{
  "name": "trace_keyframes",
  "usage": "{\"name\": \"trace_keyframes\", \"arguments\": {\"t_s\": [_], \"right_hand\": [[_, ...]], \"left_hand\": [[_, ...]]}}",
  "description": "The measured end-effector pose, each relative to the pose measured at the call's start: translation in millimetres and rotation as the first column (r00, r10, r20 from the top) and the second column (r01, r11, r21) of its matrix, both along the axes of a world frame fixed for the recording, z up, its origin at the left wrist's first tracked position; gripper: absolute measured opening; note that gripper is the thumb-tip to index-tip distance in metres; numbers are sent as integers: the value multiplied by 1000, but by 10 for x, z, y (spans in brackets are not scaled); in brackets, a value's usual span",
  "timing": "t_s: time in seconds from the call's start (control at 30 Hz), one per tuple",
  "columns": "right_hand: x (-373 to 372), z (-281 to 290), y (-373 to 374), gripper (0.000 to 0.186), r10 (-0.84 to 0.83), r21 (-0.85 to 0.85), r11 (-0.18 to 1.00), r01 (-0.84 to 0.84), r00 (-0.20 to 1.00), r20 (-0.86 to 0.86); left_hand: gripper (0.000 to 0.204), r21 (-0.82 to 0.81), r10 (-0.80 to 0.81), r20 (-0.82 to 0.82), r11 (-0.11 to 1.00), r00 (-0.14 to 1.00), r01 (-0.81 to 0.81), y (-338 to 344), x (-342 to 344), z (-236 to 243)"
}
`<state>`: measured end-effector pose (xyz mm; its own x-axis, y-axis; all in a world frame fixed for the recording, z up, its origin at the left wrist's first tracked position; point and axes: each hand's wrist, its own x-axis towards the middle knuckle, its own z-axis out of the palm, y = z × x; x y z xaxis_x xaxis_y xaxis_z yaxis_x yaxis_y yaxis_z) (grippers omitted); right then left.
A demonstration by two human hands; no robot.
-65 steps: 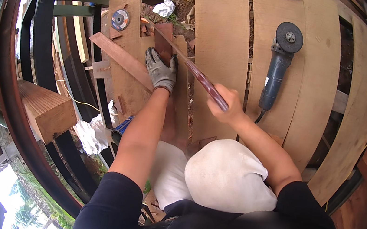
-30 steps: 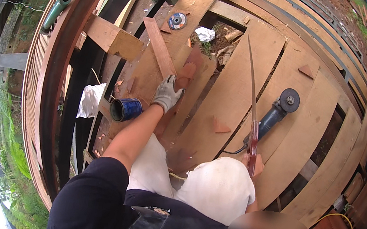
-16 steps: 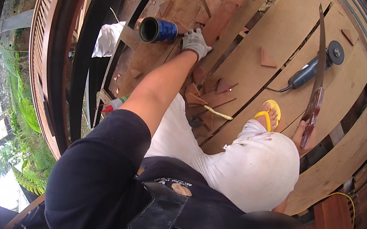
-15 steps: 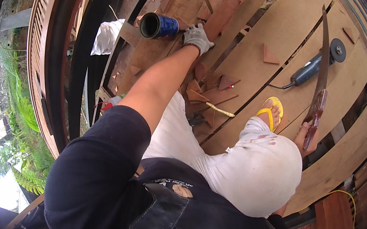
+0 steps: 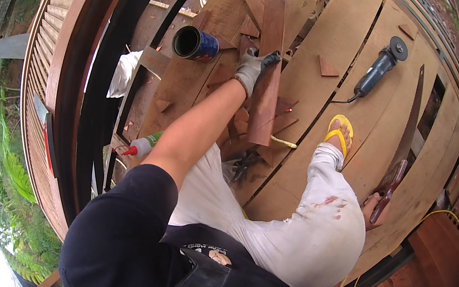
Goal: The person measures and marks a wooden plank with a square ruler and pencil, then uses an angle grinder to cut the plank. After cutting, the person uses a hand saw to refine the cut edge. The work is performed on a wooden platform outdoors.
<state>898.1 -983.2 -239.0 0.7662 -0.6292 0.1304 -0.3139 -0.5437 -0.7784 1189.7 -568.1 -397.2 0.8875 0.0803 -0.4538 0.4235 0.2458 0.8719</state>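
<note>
My left hand [image 5: 253, 69], in a grey work glove with dark fingertips, grips the edge of a long reddish-brown board [image 5: 263, 104]. The board stands out lengthwise above several wood offcuts. Bare, my right hand [image 5: 370, 208] is closed round the dark reddish handle of a handsaw [image 5: 408, 130], beyond my bent right knee. Its blade points away from me, to the right of the board and apart from it. Left of the gloved hand, a blue can [image 5: 208, 47] lies on its side with its mouth toward me.
An angle grinder [image 5: 375, 73] rests on the plank platform [image 5: 320, 106], which has gaps between planks. Nearby are a triangular offcut [image 5: 327, 67] and my foot in a yellow flip-flop [image 5: 339, 136]. A red-tipped bottle [image 5: 146, 145] sits by my left arm. A slatted railing [image 5: 46, 68] borders the left.
My left hand has brought the board nearer and turned it more upright in view. The handsaw in my right hand has swung lower and to the right.
</note>
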Motion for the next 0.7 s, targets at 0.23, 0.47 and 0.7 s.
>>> {"name": "trace_keyframes", "arguments": {"t_s": [0.23,0.47,0.7], "right_hand": [[-166,58,136,10,-101,80,992,97,994,47],[-162,98,229,10,-143,122,984,130,985,99],[-172,104,213,10,-156,178,975,134,981,114]], "left_hand": [[27,-113,236,59,967,970,-228,-818,-340,690],[29,-338,125,-46,932,991,-133,-556,-251,933],[41,-402,-22,-23,916,999,11,-993,-563,1138]]}}
